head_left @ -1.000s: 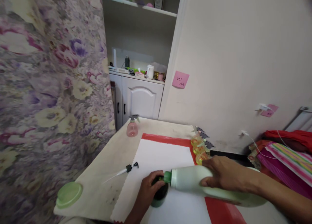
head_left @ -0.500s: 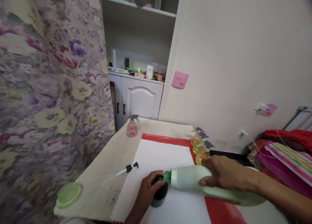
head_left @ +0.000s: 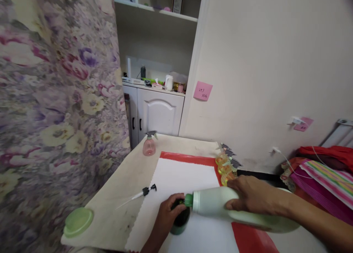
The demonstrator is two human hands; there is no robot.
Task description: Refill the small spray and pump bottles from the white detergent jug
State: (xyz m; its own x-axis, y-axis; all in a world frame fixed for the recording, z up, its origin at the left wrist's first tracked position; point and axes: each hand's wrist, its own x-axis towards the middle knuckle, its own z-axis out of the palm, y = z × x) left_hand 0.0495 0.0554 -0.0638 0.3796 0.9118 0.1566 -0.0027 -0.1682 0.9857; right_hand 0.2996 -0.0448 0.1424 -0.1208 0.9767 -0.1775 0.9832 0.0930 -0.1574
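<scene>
My right hand grips a big pale-green bottle tipped on its side, its green spout over the mouth of a small dark green bottle. My left hand is wrapped round that small bottle, which stands on a white sheet on the table. A black pump head with a long white tube lies loose on the table left of the sheet. A pale green cap rests near the table's front left corner.
A pink spray bottle stands at the table's far side. Three yellow spray bottles line the wall edge on a red mat. Floral curtain hangs at left. Striped cloth lies at right. White cabinet stands behind.
Nothing has visibly changed with the hands or bottles; only the view shifted slightly.
</scene>
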